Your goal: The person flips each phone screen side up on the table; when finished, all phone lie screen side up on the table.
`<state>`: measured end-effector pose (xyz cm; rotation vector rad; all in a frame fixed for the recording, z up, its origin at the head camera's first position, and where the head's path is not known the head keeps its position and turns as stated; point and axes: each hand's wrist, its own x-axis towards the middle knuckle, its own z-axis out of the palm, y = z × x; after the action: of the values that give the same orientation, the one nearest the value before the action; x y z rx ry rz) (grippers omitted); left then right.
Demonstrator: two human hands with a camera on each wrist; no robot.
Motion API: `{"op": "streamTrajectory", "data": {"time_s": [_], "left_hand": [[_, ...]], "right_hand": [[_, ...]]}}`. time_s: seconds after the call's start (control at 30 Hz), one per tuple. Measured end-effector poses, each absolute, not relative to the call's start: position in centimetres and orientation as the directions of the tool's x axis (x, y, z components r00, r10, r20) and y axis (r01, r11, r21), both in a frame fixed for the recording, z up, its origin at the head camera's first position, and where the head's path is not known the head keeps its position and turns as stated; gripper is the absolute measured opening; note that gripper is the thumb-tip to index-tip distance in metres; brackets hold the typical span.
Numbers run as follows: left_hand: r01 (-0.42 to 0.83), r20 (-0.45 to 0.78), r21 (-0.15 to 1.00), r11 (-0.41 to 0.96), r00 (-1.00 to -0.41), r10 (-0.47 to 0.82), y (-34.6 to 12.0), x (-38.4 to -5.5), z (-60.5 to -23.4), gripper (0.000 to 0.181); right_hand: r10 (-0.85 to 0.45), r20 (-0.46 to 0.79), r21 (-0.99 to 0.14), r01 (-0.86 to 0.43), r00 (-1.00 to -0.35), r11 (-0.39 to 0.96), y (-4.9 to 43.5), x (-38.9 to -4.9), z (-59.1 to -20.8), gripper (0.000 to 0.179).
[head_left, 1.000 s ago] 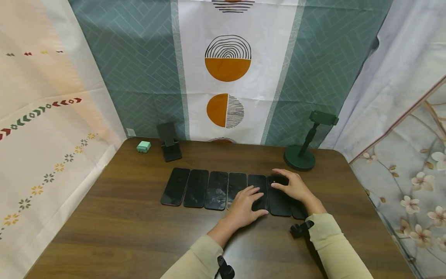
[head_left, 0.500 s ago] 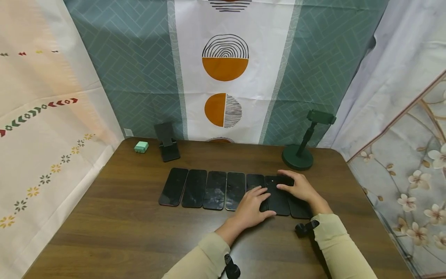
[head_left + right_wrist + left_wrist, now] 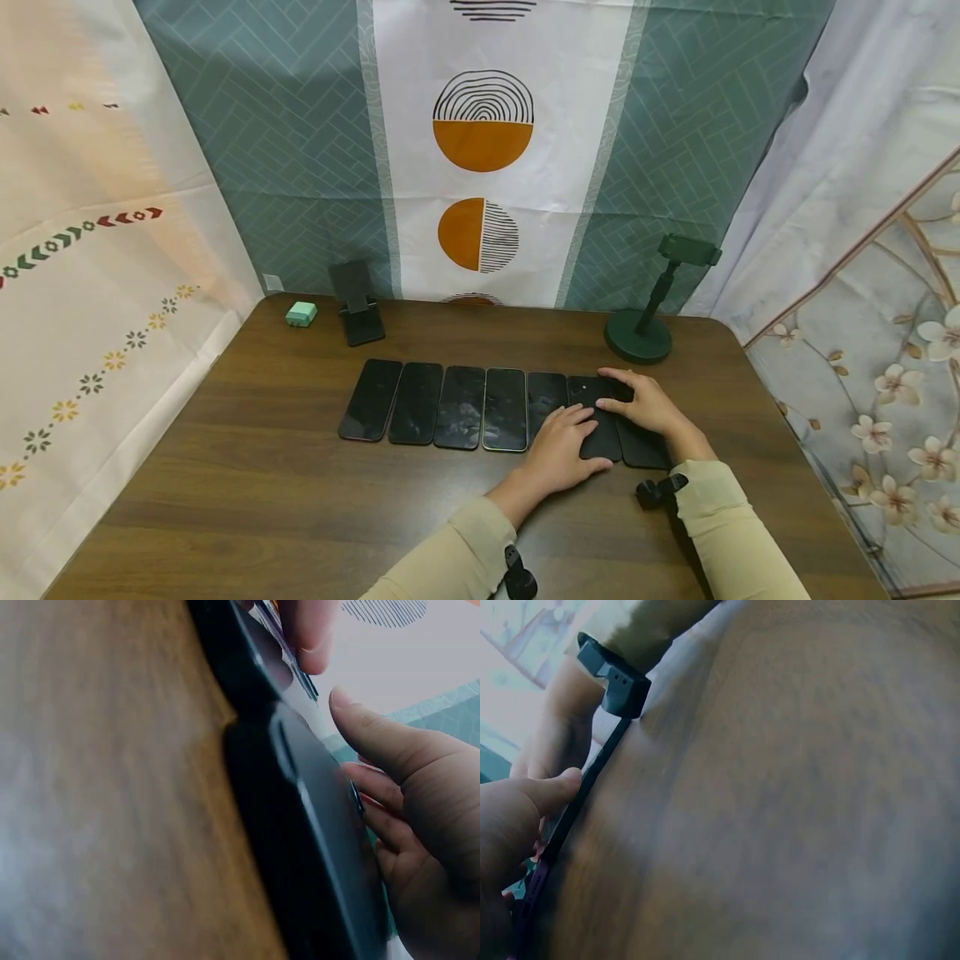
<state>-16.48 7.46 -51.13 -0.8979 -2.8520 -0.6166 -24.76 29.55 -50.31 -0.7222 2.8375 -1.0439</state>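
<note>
Several black phones lie side by side in a row, from the leftmost phone (image 3: 371, 400) past one with a pale rim (image 3: 506, 410) to the rightmost phone (image 3: 642, 447). My left hand (image 3: 561, 450) rests over the phone second from the right, which shows a small camera dot, and over the edge of its left neighbour. Its fingers are loosely spread, the thumb out near the bottom edge. Over the top of the two rightmost phones is my right hand (image 3: 651, 408), thumb and fingers apart. Seen edge-on in the right wrist view, a dark phone (image 3: 315, 847) lies beside that hand.
A black phone stand (image 3: 360, 308) and a mint-green cube-like block (image 3: 302, 314) are at the table's back left. At the back right rises a dark green stand (image 3: 640, 335) with a round base. Patterned cloth (image 3: 483, 150) hangs behind the wooden table (image 3: 262, 483).
My left hand has slid rightward along the row, uncovering the pale-rimmed phone and part of the one beside it. The right hand moved slightly right, then stayed.
</note>
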Motion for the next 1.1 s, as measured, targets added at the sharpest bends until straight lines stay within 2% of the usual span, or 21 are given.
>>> {"op": "streamTrajectory", "data": {"time_s": [0.27,0.4,0.6,0.83,1.1], "left_hand": [[0.539,0.227,0.316,0.78,-0.842,0.49,8.3,-16.5,-51.0,0.066],[0.519,0.236,0.28,0.807,-0.853,0.466,8.8,-16.4,-51.0,0.072],[0.488,0.246,0.289,0.824,-0.869,0.428,9.3,-16.3,-51.2,0.076],[0.498,0.272,0.319,0.806,-0.863,0.426,9.3,-16.4,-51.2,0.071],[0.536,0.268,0.322,0.78,-0.842,0.468,9.1,-16.2,-51.3,0.068]], "right_hand": [[-0.437,0.123,-0.64,-0.408,-0.891,0.652,29.9,-24.9,-50.3,0.058],[-0.453,0.129,-0.648,-0.421,-0.882,0.635,29.9,-24.8,-50.4,0.056],[-0.457,0.153,-0.66,-0.435,-0.876,0.613,29.9,-24.8,-50.6,0.046],[-0.441,0.13,-0.721,-0.39,-0.888,0.573,29.6,-24.6,-50.1,0.045],[-0.46,0.174,-0.764,-0.414,-0.871,0.495,30.0,-24.5,-50.2,0.044]]}}
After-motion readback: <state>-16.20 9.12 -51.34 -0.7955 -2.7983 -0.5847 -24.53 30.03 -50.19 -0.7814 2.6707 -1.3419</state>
